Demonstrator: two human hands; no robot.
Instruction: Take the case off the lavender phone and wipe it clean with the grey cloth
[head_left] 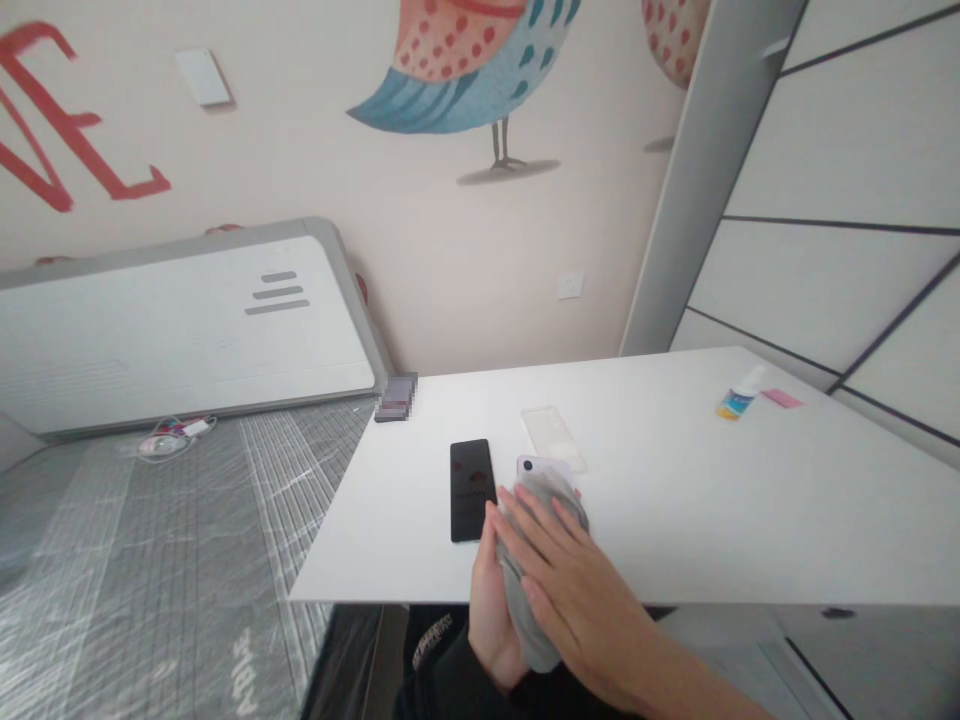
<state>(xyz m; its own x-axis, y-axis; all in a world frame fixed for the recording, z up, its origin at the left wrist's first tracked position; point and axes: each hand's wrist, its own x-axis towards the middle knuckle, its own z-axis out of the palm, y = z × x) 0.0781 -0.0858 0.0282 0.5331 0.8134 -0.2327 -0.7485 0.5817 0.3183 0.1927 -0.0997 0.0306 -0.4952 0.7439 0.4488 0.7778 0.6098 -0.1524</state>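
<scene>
A light purple phone (541,465) lies across my left hand (491,610), its back and camera lens facing up at the far end. My left fingers wrap around its side from beneath. My right hand (574,585) presses a grey cloth (534,635) onto the phone's back, fingers stretched over the fabric. The cloth covers most of the phone. Just left of the hands, a black phone (471,490) rests screen up on the white table (660,490). Beyond the held phone lies a clear phone case (551,435).
A small spray bottle (739,395) stands at the right beside a pink slip (781,398). At the table's far left corner is a blurred dark box (396,397). A bed (150,520) with a white headboard (187,320) is on the left; a wardrobe (847,200) on the right.
</scene>
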